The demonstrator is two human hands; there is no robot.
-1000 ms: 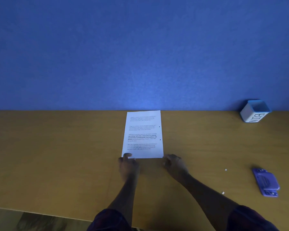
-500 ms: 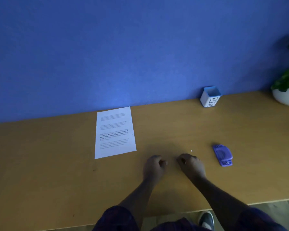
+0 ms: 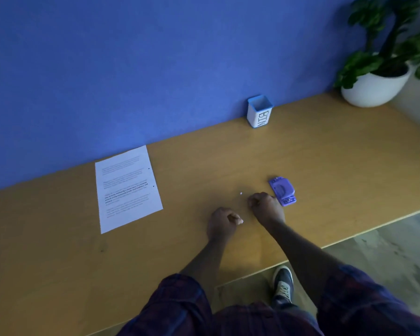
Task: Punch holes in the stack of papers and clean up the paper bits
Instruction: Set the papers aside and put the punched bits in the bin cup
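Observation:
The stack of papers (image 3: 127, 189) lies flat on the wooden desk (image 3: 325, 166) at the left, against the wall, with two small holes along its right edge. The purple hole punch (image 3: 282, 190) sits at the centre right. One white paper bit (image 3: 241, 193) lies loose on the desk. My right hand (image 3: 267, 207) rests curled just left of the punch, its knuckles close to the punch's near corner. My left hand (image 3: 224, 223) is lower and further left, fingers pinched together, with a pale speck at the fingertips that looks like a second paper bit.
A small white cup with a blue rim, marked BIN (image 3: 260, 112), stands against the blue wall behind the punch. A potted plant in a white pot (image 3: 376, 86) fills the far right corner. The desk's front edge runs diagonally above my shoe (image 3: 283, 284).
Both hands have left the paper's bottom edge and moved right toward the punch and the loose bits. My view has swung right and tilted, bringing the plant into sight.

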